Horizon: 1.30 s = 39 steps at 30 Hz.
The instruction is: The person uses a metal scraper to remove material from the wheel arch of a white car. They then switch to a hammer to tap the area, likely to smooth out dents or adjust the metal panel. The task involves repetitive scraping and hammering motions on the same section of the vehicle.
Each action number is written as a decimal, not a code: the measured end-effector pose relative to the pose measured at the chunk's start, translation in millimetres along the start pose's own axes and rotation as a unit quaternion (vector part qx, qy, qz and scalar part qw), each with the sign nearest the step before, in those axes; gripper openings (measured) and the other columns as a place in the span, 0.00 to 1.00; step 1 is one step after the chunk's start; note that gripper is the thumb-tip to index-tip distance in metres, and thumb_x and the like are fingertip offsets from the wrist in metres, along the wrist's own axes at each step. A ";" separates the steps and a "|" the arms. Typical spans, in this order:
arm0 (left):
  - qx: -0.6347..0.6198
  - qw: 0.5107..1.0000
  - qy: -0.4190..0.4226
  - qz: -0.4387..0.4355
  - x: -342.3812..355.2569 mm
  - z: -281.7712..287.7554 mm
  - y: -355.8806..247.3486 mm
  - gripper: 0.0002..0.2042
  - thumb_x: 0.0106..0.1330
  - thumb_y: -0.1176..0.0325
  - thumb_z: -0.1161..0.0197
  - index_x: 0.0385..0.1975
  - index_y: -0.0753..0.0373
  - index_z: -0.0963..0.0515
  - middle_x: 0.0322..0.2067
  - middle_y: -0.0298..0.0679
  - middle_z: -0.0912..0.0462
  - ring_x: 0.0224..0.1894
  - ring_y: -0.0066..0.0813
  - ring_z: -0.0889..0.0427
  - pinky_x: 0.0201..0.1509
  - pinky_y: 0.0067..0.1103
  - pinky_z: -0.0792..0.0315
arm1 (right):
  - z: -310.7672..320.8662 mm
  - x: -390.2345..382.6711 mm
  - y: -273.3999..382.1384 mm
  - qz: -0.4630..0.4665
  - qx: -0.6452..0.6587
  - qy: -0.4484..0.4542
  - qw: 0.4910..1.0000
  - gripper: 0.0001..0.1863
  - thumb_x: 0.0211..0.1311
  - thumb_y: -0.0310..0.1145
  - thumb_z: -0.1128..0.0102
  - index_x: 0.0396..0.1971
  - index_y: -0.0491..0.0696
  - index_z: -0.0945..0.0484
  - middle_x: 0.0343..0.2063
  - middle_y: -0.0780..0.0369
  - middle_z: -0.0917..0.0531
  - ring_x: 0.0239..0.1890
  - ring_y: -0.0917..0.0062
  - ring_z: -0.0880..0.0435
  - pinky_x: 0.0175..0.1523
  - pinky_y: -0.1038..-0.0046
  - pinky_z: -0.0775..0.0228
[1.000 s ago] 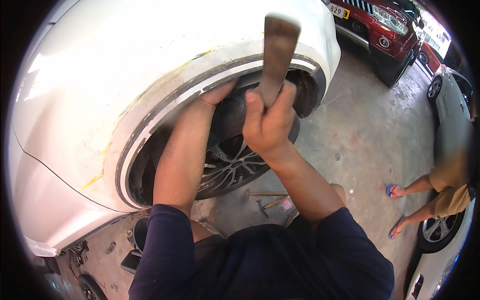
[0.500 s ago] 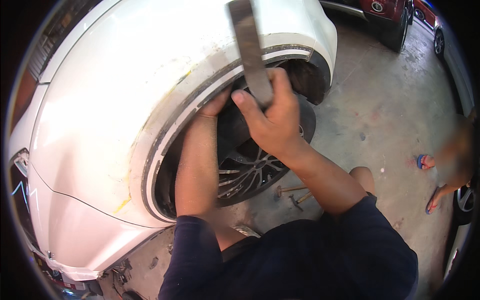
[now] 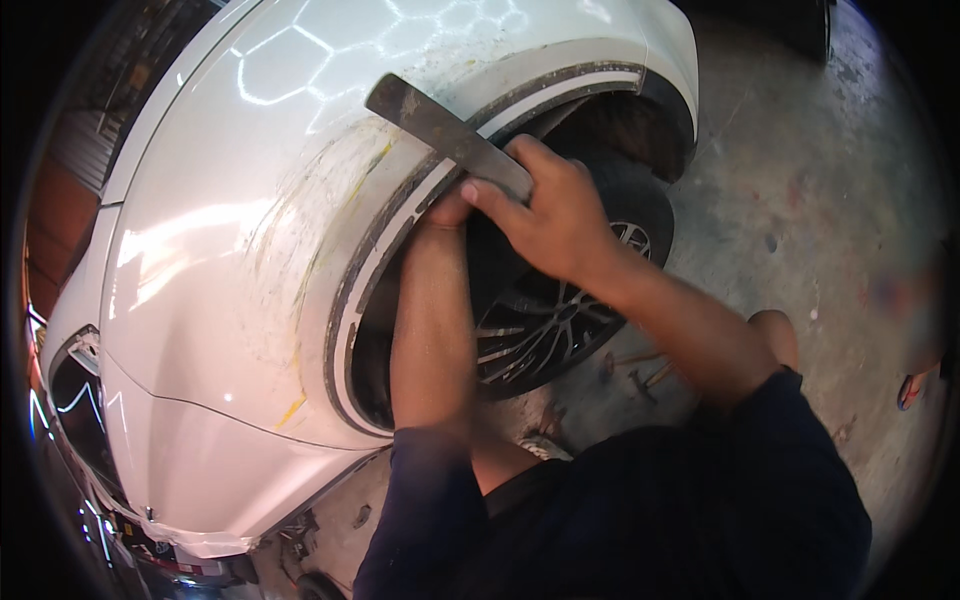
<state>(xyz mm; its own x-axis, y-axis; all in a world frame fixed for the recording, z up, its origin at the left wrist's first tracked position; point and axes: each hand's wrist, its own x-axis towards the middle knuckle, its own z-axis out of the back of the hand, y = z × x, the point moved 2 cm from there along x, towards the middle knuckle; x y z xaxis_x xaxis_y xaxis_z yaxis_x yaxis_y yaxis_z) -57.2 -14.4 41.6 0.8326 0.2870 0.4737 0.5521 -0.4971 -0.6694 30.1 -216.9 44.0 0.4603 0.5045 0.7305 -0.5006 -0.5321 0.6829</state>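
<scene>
"First, what is the state of the hands?"

"The right hand (image 3: 565,220) is closed around one end of a flat metal bar (image 3: 425,118). The left hand (image 3: 447,211) reaches up under the edge of the wheel arch (image 3: 337,365); its fingers are hidden, so I cannot tell whether it holds anything."

"Where is the bar located?"

"It slants up and to the left from the fist, its free end in front of the white fender (image 3: 215,330). Contact with the panel cannot be determined."

"What surrounds the work area?"

"The wheel (image 3: 565,315) sits below the hands, within the arch. Scuffs and a yellow streak (image 3: 291,411) mark the fender. Near the wheel, a hammer (image 3: 641,387) lies on the concrete floor (image 3: 775,340). At the far right, another person's sandalled foot (image 3: 909,391) is visible."
</scene>
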 end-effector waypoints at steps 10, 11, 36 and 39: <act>-0.157 0.982 0.104 0.024 5.1 -8.0 2.5 0.24 0.81 0.53 0.49 0.66 0.64 0.28 0.65 0.47 0.23 0.70 0.41 0.28 0.78 0.42 0.37 | 7.0 12.5 2.3 -0.026 -0.072 -0.010 0.997 0.19 0.61 0.42 0.24 0.34 0.41 0.20 0.27 0.45 0.14 0.37 0.46 0.11 0.40 0.56 0.19; 0.068 0.994 0.080 -0.011 7.9 -7.2 3.9 0.25 0.81 0.53 0.50 0.67 0.64 0.29 0.66 0.47 0.24 0.71 0.42 0.29 0.80 0.42 0.39 | 7.4 17.0 1.9 -0.053 -0.143 -0.001 0.988 0.18 0.61 0.40 0.24 0.34 0.41 0.20 0.27 0.46 0.13 0.37 0.47 0.11 0.40 0.58 0.19; -0.237 0.965 0.105 -0.029 10.4 -39.5 12.2 0.24 0.80 0.48 0.54 0.64 0.57 0.28 0.61 0.45 0.22 0.66 0.42 0.25 0.76 0.42 0.33 | 19.4 20.7 5.6 -0.041 -0.009 -0.079 0.996 0.10 0.59 0.30 0.28 0.30 0.39 0.18 0.26 0.44 0.16 0.34 0.46 0.12 0.38 0.61 0.22; -0.270 0.959 -0.066 -0.060 8.7 -22.9 10.7 0.25 0.80 0.46 0.53 0.63 0.58 0.26 0.62 0.45 0.22 0.67 0.43 0.25 0.75 0.47 0.32 | 11.1 26.1 8.3 0.008 -0.191 0.008 0.982 0.09 0.57 0.28 0.27 0.31 0.41 0.19 0.25 0.47 0.16 0.31 0.52 0.10 0.35 0.65 0.21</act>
<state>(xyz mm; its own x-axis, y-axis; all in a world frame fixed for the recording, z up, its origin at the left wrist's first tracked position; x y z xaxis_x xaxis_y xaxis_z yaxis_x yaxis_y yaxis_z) -45.0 -36.1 51.7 0.7824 0.4518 0.4286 0.5707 -0.7956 -0.2031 46.0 -215.7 68.9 0.4397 0.5111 0.7385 -0.7470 -0.2484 0.6167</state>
